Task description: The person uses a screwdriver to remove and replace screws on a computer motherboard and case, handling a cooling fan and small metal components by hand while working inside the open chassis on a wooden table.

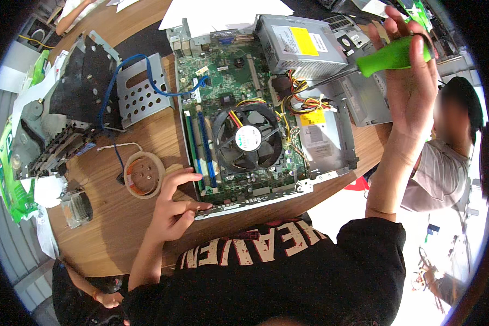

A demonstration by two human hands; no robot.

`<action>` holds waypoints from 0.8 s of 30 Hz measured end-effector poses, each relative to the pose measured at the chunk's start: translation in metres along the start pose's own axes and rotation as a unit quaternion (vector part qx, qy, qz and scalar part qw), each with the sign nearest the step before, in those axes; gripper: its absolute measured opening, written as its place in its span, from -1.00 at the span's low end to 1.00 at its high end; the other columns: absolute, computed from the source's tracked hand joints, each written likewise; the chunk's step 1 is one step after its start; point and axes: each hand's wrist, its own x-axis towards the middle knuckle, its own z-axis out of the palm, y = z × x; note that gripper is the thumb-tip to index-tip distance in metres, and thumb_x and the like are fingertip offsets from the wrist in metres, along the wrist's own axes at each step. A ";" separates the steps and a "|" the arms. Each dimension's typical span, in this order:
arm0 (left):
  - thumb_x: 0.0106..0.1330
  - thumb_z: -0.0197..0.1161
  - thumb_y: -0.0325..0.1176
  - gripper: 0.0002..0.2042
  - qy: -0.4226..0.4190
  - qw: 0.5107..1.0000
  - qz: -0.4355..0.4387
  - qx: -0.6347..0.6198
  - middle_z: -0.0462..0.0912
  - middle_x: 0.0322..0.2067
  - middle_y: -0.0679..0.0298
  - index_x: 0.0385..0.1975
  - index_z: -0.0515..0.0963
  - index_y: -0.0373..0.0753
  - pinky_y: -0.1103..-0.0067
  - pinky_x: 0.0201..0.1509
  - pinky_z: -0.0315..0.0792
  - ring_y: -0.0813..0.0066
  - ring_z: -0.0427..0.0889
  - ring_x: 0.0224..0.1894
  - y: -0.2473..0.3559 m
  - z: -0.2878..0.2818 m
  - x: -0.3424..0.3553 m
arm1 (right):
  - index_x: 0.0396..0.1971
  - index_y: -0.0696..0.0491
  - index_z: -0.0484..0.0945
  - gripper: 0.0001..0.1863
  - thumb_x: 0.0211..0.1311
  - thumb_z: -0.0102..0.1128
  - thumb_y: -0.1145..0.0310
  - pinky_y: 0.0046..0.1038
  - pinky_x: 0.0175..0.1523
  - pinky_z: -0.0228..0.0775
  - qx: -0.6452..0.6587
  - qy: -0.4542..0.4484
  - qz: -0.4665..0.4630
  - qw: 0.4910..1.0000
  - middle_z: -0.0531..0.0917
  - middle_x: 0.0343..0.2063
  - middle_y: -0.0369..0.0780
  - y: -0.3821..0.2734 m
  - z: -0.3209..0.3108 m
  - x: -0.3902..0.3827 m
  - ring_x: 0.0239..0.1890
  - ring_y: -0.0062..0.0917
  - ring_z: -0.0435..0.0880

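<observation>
— Where are we? Our left hand lies open, fingers spread on the near edge of the open computer case, gripping nothing.

— And our right hand is closed around the green-handled screwdriver, raised above the power supply (mid-screw-work, we judge). Next calls for lowering the tip precisely; which screw, we cannot make out.
</observation>
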 end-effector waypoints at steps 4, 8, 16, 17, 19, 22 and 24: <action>0.34 0.20 -0.13 -0.69 -0.037 0.998 0.041 -0.009 0.52 0.25 0.07 -0.20 0.84 -0.11 0.09 0.43 0.16 -0.01 0.37 0.33 0.002 0.006 0.001 | -0.04 -0.06 0.46 -0.79 0.60 0.01 0.14 -0.29 0.05 0.46 0.131 -0.042 0.044 0.990 0.52 -0.15 -0.30 0.002 0.021 0.007 -0.13 -0.55 0.53; 0.37 0.28 -0.15 -0.71 -0.104 0.991 0.079 -0.038 0.49 0.29 0.09 -0.06 0.80 -0.09 0.13 0.41 0.15 0.04 0.38 0.31 0.001 0.020 0.001 | -0.37 -0.06 0.42 -0.60 0.58 -0.04 -0.05 -0.38 -0.18 0.32 0.211 -0.058 0.148 0.964 0.46 -0.48 -0.36 0.021 0.066 0.030 -0.41 -0.55 0.44; 0.27 0.37 -0.30 -0.68 -0.005 0.996 0.062 -0.067 0.55 0.16 0.06 0.03 0.72 -0.15 0.26 0.27 0.40 0.09 0.55 0.16 -0.002 0.018 -0.008 | -0.61 -0.01 0.28 -0.56 0.48 0.11 0.13 -0.43 -0.34 0.22 0.247 -0.108 0.255 0.929 0.39 -0.66 -0.25 0.115 0.149 0.045 -0.58 -0.50 0.34; 0.27 0.37 -0.31 -0.68 -0.012 0.997 0.051 -0.063 0.57 0.12 0.09 0.02 0.71 -0.15 0.27 0.24 0.41 0.10 0.56 0.13 -0.001 0.018 -0.009 | -0.62 0.00 0.28 -0.56 0.47 0.10 0.16 -0.42 -0.35 0.23 0.229 -0.130 0.225 0.938 0.39 -0.67 -0.26 0.123 0.152 0.044 -0.58 -0.50 0.34; 0.26 0.38 -0.32 -0.70 -0.026 0.998 0.028 -0.055 0.60 0.04 0.13 -0.01 0.70 -0.16 0.29 0.18 0.43 0.14 0.60 0.06 -0.002 0.018 -0.008 | -0.63 0.01 0.28 -0.57 0.46 0.09 0.19 -0.42 -0.37 0.23 0.214 -0.159 0.194 0.944 0.38 -0.68 -0.26 0.135 0.157 0.042 -0.59 -0.50 0.36; 0.26 0.38 -0.34 -0.71 -0.019 0.998 0.031 -0.042 0.62 -0.03 0.18 -0.02 0.70 -0.15 0.31 0.10 0.44 0.18 0.60 0.00 -0.002 0.020 -0.008 | -0.65 0.01 0.29 -0.57 0.45 0.09 0.21 -0.42 -0.39 0.22 0.232 -0.166 0.200 0.937 0.38 -0.69 -0.26 0.148 0.162 0.040 -0.60 -0.50 0.37; 0.25 0.38 -0.35 -0.71 -0.016 0.998 0.031 -0.053 0.62 -0.06 0.19 -0.02 0.70 -0.15 0.32 0.07 0.45 0.20 0.61 -0.04 -0.002 0.021 -0.008 | -0.65 0.02 0.29 -0.57 0.44 0.10 0.21 -0.43 -0.40 0.22 0.259 -0.165 0.220 0.926 0.38 -0.69 -0.26 0.154 0.166 0.040 -0.61 -0.50 0.38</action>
